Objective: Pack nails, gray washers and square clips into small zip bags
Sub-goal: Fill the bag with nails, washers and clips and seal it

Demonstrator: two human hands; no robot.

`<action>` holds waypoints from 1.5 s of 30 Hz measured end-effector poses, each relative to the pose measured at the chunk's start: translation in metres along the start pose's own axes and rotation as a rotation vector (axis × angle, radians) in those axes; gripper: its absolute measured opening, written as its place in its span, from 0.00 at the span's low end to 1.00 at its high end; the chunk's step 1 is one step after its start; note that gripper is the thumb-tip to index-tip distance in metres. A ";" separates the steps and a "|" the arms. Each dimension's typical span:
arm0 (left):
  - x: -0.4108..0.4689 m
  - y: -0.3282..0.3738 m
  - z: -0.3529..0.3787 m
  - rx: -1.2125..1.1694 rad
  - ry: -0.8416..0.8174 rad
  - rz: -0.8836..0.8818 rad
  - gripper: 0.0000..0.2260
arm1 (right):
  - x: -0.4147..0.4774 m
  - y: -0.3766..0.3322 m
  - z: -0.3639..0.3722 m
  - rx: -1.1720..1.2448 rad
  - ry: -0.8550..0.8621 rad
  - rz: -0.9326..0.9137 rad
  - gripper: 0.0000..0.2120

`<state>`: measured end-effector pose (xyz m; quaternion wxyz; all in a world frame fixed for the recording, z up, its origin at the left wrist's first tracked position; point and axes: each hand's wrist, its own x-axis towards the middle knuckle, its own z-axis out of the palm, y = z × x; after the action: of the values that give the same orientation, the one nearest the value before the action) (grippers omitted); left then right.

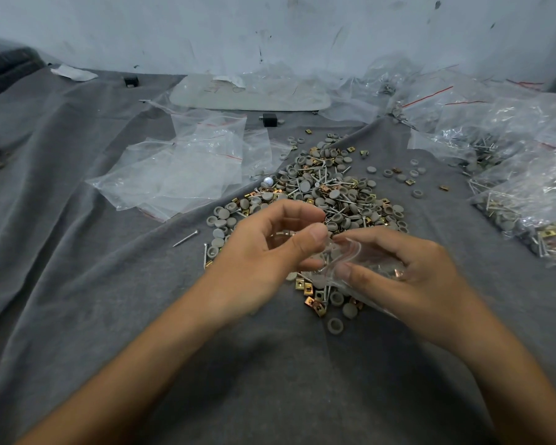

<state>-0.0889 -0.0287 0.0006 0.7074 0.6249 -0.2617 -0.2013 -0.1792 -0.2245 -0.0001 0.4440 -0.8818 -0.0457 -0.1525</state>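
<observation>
A heap of gray washers [331,194], nails and brass square clips [315,305] lies on the gray cloth in front of me. My right hand [408,277] grips a small clear zip bag [363,261] with some parts inside it. My left hand [270,252] pinches the bag's mouth between thumb and fingers, just above the near end of the heap. A loose nail [186,238] lies left of the heap.
Empty zip bags [187,168] are spread at the left back. Filled bags [523,194] are piled along the right side. A flat gray panel [247,94] under plastic lies near the wall. Two small black blocks [269,119] sit behind the heap.
</observation>
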 end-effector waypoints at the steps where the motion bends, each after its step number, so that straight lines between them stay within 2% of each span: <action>1: 0.000 0.001 -0.001 -0.008 0.002 0.003 0.12 | 0.000 0.000 0.000 0.013 0.001 0.002 0.16; 6: 0.002 0.007 -0.011 0.124 0.073 0.035 0.11 | 0.000 -0.002 -0.012 0.176 0.053 0.010 0.15; 10: 0.003 0.010 -0.024 0.252 0.102 0.041 0.05 | 0.001 0.000 -0.028 0.524 0.266 0.035 0.13; 13: 0.004 0.010 -0.032 0.303 0.096 0.006 0.05 | 0.005 0.005 -0.037 0.770 0.394 0.077 0.09; 17: 0.005 0.004 -0.035 0.431 0.043 0.000 0.05 | 0.008 0.006 -0.044 0.920 0.359 0.092 0.13; 21: 0.003 -0.002 -0.037 0.716 -0.004 0.003 0.05 | 0.008 0.008 -0.048 0.952 0.363 0.099 0.09; 27: 0.001 -0.009 -0.038 1.100 -0.065 0.002 0.05 | 0.007 0.010 -0.052 0.946 0.433 0.104 0.10; 29: 0.001 -0.011 -0.039 1.134 -0.081 0.012 0.06 | 0.007 0.010 -0.051 0.951 0.437 0.105 0.13; 35: 0.002 -0.014 -0.038 1.176 -0.102 0.054 0.07 | 0.008 0.011 -0.050 0.920 0.426 0.116 0.11; 38: -0.001 -0.012 -0.033 1.160 -0.113 0.107 0.05 | 0.007 0.014 -0.050 0.875 0.434 0.120 0.10; 40: -0.003 -0.011 -0.026 1.159 -0.177 0.128 0.03 | 0.006 0.015 -0.048 0.834 0.432 0.120 0.08; 43: -0.007 -0.014 -0.015 1.200 -0.259 0.109 0.09 | 0.005 0.013 -0.042 0.778 0.423 0.113 0.05; 45: -0.007 -0.016 -0.015 1.211 -0.267 0.109 0.12 | 0.005 0.010 -0.037 0.725 0.404 0.111 0.09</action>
<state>-0.0846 -0.0150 -0.0169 0.1978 0.8706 -0.4469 -0.0571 -0.1809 -0.2603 0.0141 0.7331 -0.6220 0.0389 -0.2721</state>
